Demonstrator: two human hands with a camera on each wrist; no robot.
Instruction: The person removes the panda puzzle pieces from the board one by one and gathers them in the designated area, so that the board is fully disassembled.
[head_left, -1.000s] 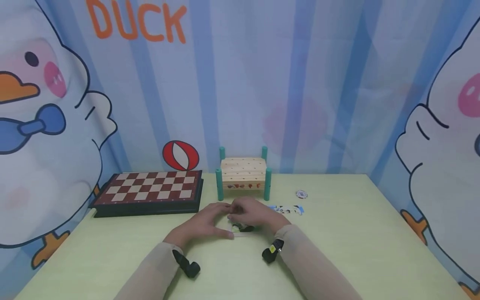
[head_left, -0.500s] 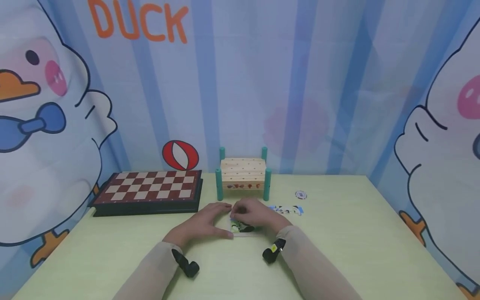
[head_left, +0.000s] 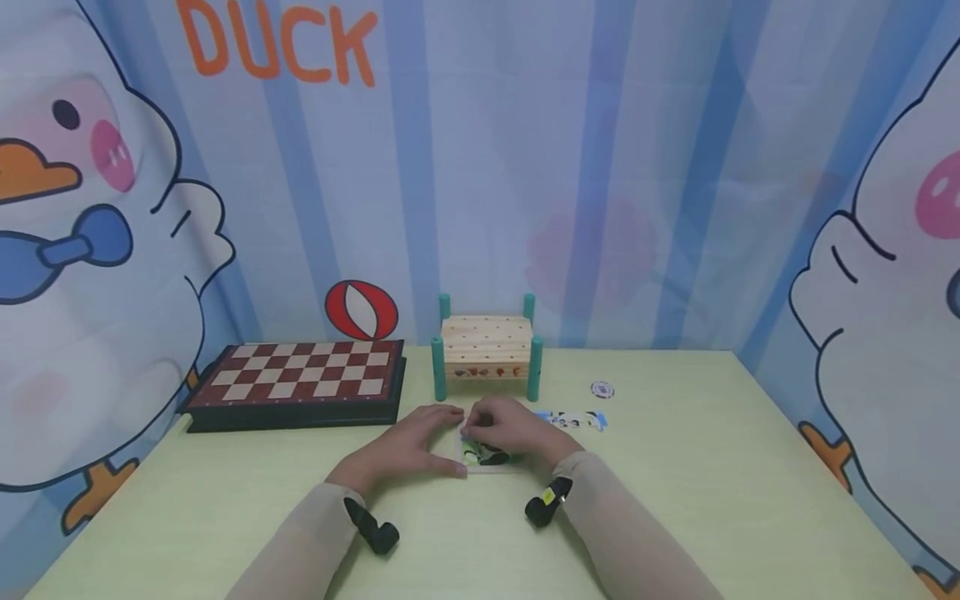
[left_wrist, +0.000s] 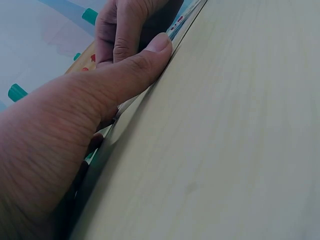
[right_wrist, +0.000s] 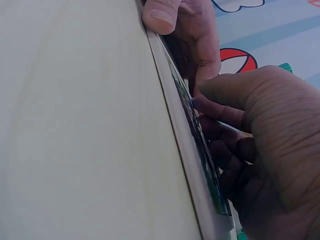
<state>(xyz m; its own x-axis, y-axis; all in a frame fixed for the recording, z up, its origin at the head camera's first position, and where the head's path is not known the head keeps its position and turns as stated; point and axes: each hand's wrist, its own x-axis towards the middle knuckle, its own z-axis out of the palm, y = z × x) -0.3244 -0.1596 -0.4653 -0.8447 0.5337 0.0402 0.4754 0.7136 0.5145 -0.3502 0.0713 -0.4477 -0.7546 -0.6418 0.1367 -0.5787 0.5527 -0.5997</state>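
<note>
A flat jigsaw puzzle (head_left: 487, 455), with a green and dark picture inside a pale frame (head_left: 491, 471), lies in front of me. My left hand (head_left: 405, 446) spans the frame's left side, thumb at the near corner and fingers toward the far one, holding it. Over the puzzle, my right hand (head_left: 517, 429) has its fingers curled, thumb and forefinger pinching at the upper left. A small bluish-white puzzle piece (right_wrist: 194, 102) shows at those fingertips in the right wrist view. The right hand hides much of the puzzle. Several loose puzzle pieces (head_left: 577, 420) lie just beyond it.
A chessboard box (head_left: 296, 387) stands at the back left of the table (head_left: 675, 500). Behind my hands is a small wooden toy bed (head_left: 487, 342) with green posts. A round chip (head_left: 602, 389) lies at the back right. A duck-printed curtain (head_left: 480, 167) hangs behind.
My right hand has shifted slightly right and back, uncovering more of the puzzle's picture, then held nearly still. My left hand has stayed at the frame.
</note>
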